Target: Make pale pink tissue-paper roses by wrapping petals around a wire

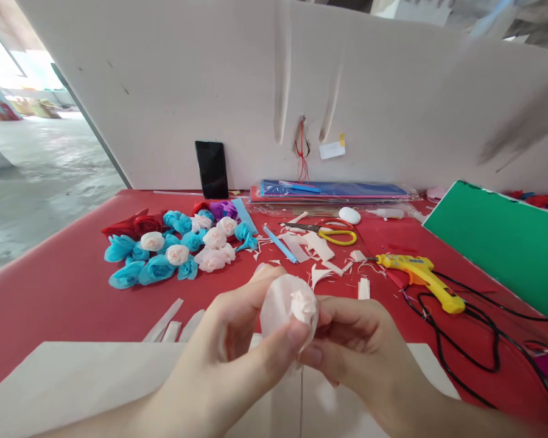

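Between my two hands is a white paper flower (304,306), its small curled centre partly wrapped by a broad pale petal (276,304). My left hand (242,334) is closed on it, with the thumb pressed against the front of the centre. From the other side, my right hand (356,340) pinches the flower's lower edge with thumb and fingers. Both hands hover over a white sheet (100,371) at the near side of the red table. My fingers hide the flower's base.
Finished blue flowers (158,269), with white and red ones, lie at left. Behind my hands are paper scraps (319,246), yellow-handled scissors (338,236) and a blue stick (280,243). A yellow glue gun (420,277) with a black cord (488,328) and a green board (502,243) occupy the right.
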The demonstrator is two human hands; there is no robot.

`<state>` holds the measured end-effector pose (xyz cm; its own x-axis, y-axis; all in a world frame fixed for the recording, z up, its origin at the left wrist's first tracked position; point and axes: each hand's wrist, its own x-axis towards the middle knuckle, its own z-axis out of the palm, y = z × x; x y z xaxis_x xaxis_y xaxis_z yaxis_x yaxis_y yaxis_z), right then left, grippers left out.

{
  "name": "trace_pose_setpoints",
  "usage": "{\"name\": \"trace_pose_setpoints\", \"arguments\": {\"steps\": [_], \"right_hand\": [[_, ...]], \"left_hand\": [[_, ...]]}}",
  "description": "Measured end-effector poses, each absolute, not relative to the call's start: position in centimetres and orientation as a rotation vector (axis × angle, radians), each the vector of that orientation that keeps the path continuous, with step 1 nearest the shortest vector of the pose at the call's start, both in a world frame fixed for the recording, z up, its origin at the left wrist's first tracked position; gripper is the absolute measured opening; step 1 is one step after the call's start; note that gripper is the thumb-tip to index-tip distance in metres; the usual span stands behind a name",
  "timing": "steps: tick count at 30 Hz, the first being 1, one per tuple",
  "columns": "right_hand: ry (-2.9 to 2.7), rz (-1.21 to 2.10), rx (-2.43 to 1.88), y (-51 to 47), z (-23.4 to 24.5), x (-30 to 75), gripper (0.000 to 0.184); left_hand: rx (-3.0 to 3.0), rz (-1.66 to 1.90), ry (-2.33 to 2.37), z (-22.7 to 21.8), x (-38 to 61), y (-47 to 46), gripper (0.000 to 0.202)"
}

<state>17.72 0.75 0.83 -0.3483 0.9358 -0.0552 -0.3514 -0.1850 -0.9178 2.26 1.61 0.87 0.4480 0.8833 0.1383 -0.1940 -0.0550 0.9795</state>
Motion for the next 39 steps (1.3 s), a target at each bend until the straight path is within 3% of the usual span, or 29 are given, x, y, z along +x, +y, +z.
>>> {"name": "trace_pose_setpoints", "arguments": {"steps": [7,14,23,39], "right_hand": [[-1.19,1.595,-0.976,0.3,0.4,17.8,0.011],[-1.21,1.547,-0.87,0.0,-0.2,17.9,0.008],[-1.259,1.497,-0.943,-0.1,-0.2,17.9,0.007],[-1.244,1.5,-0.868,-0.2,-0.1,17.9,0.007]], "left_hand": [[1.623,1.136,0.835,1.6,2.7,1.7,0.019],[1.786,1.109,0.855,1.7,2.3,1.6,0.022],[1.726,1.14,0.876,1.4,2.6,1.4,0.016],[1.744,1.145,0.837,1.2,2.6,1.1,0.026]]}}
